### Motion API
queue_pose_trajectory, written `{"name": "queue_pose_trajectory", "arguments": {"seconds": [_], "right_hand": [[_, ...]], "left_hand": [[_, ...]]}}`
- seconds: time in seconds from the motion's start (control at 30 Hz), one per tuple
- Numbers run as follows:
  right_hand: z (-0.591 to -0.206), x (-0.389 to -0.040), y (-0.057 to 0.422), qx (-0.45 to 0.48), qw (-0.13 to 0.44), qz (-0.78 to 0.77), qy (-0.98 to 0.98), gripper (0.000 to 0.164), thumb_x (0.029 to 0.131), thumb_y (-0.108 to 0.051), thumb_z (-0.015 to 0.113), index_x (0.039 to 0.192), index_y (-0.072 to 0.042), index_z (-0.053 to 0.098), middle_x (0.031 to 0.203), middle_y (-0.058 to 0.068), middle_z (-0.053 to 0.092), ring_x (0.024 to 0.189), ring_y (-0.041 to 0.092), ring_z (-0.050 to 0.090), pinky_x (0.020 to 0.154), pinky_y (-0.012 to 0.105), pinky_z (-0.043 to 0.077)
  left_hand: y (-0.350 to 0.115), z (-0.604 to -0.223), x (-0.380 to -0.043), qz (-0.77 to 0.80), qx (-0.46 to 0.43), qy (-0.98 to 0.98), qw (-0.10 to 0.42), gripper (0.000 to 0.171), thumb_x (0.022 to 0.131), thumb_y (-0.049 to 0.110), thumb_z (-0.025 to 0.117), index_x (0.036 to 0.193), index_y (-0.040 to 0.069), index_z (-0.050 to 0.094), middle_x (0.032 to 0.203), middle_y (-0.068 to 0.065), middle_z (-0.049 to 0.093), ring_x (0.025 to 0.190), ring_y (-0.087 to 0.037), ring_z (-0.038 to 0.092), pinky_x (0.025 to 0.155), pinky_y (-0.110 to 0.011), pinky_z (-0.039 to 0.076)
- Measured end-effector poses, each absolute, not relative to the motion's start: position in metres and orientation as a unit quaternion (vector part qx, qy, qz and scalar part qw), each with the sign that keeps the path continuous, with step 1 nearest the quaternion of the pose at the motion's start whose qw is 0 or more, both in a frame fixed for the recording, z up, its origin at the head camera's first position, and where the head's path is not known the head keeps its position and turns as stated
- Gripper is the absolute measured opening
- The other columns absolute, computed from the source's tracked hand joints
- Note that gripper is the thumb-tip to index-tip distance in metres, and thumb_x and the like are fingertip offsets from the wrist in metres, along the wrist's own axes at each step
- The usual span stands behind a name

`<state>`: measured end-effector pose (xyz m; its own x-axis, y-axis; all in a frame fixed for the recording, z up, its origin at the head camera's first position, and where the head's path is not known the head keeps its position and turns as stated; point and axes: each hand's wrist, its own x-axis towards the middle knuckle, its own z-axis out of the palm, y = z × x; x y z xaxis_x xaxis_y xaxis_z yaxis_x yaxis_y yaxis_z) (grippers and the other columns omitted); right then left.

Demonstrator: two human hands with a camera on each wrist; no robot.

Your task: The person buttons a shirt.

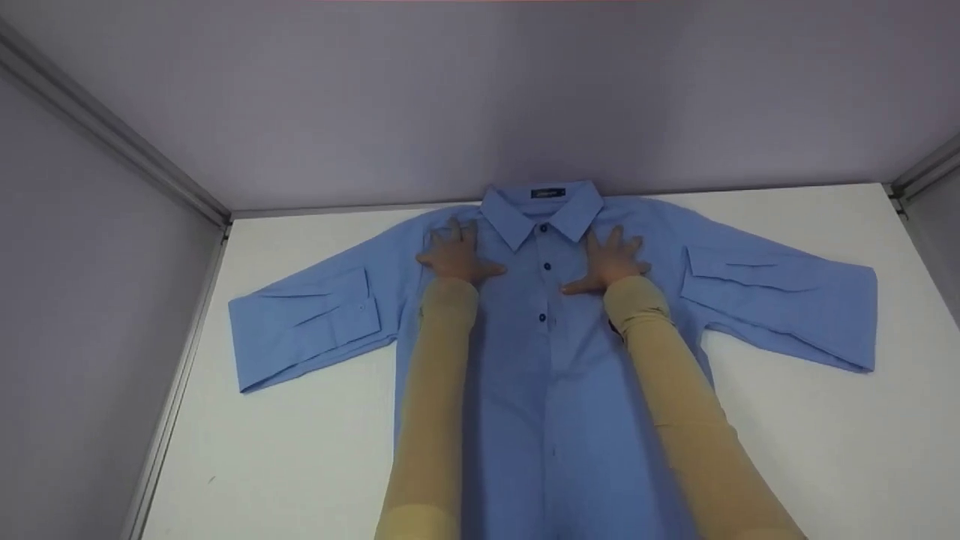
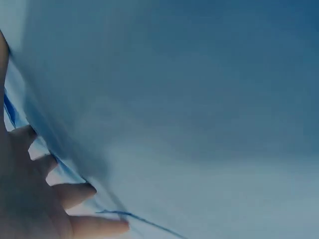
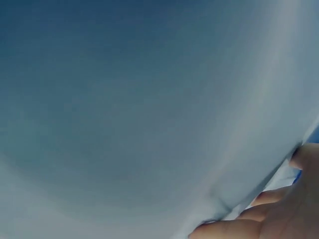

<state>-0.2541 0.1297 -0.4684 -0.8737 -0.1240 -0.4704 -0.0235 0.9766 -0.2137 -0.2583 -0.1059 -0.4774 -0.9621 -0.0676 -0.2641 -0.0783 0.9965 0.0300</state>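
Head view: left hand (image 1: 455, 256), right hand (image 1: 611, 262) splayed on shirt (image 1: 506, 375), collar (image 1: 508, 220) at table edge (image 1: 337, 214).

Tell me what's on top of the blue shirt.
The left hand and right hand rest on the blue shirt, fingers spread, and two yellowish sleeves pass above it. What lies directly beneath the hands and sleeves is covered, so it can't be seen.

A white worktop (image 1: 810, 442) fills the lower part of the head view, with a small dark mark (image 1: 212, 479) near its left side. Behind it rises a plain grey-mauve back wall (image 1: 345, 105), dimmed by a soft, broad shadow near the middle. Matching side walls, left (image 1: 67, 322) and right (image 1: 937, 214), meet it at grey corner strips (image 1: 112, 131). The light is muted.
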Motion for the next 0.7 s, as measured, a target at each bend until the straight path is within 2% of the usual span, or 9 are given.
{"name": "queue_pose_trajectory", "arguments": {"seconds": [0.1,0.2,0.33,0.47,0.6,0.7], "right_hand": [[-0.47,-0.26,0.129,-0.035,0.249,-0.102,0.963,0.119,0.059,-0.066,0.065,0.143,-0.015,-0.002,0.139,0.029,-0.013,0.119,0.057,-0.007,0.077,0.074,0.017],[-0.472,-0.267,0.13,-0.03,0.248,-0.107,0.962,0.119,0.058,-0.066,0.066,0.143,-0.016,-0.002,0.14,0.028,-0.014,0.12,0.056,-0.008,0.078,0.074,0.016],[-0.473,-0.278,0.134,-0.019,0.233,-0.129,0.964,0.118,0.059,-0.063,0.068,0.143,-0.017,-0.001,0.141,0.027,-0.013,0.121,0.054,-0.009,0.079,0.074,0.014],[-0.477,-0.283,0.134,-0.018,0.192,-0.135,0.972,0.114,0.06,-0.058,0.071,0.143,-0.013,0.006,0.14,0.03,-0.007,0.122,0.053,-0.006,0.08,0.074,0.012],[-0.481,-0.277,0.129,-0.064,0.104,-0.115,0.986,0.088,0.065,-0.042,0.075,0.13,0.001,0.033,0.128,0.033,0.025,0.116,0.049,0.025,0.08,0.065,0.029],[-0.476,-0.268,0.124,-0.114,0.092,-0.166,0.975,0.065,0.072,-0.025,0.071,0.116,0.011,0.038,0.109,0.03,0.041,0.1,0.041,0.041,0.078,0.052,0.038]], "left_hand": [[-0.101,-0.474,-0.245,0.04,-0.025,0.992,0.119,0.097,0.066,0.07,0.054,0.14,0.015,0.024,0.144,-0.014,0.015,0.126,-0.04,0.019,0.083,-0.065,0.027],[-0.095,-0.47,-0.223,0.078,-0.006,0.986,0.147,0.101,0.063,0.066,0.062,0.139,0.01,0.027,0.142,-0.019,0.017,0.124,-0.043,0.018,0.081,-0.065,0.028],[-0.09,-0.467,-0.201,0.098,0.002,0.975,0.201,0.112,0.052,0.061,0.074,0.141,0.017,0.023,0.143,-0.021,0.01,0.124,-0.049,0.01,0.078,-0.067,0.03],[-0.089,-0.476,-0.197,0.09,0.016,0.979,0.184,0.115,0.047,0.055,0.079,0.141,0.021,0.022,0.142,-0.022,0.01,0.123,-0.051,0.009,0.072,-0.063,0.038],[-0.085,-0.486,-0.2,0.086,0.023,0.981,0.174,0.115,0.048,0.058,0.076,0.141,0.022,0.021,0.142,-0.023,0.01,0.123,-0.05,0.01,0.071,-0.06,0.04],[-0.084,-0.486,-0.204,0.092,0.019,0.982,0.166,0.112,0.05,0.057,0.076,0.141,0.022,0.021,0.143,-0.022,0.011,0.124,-0.049,0.01,0.074,-0.059,0.04]]}}
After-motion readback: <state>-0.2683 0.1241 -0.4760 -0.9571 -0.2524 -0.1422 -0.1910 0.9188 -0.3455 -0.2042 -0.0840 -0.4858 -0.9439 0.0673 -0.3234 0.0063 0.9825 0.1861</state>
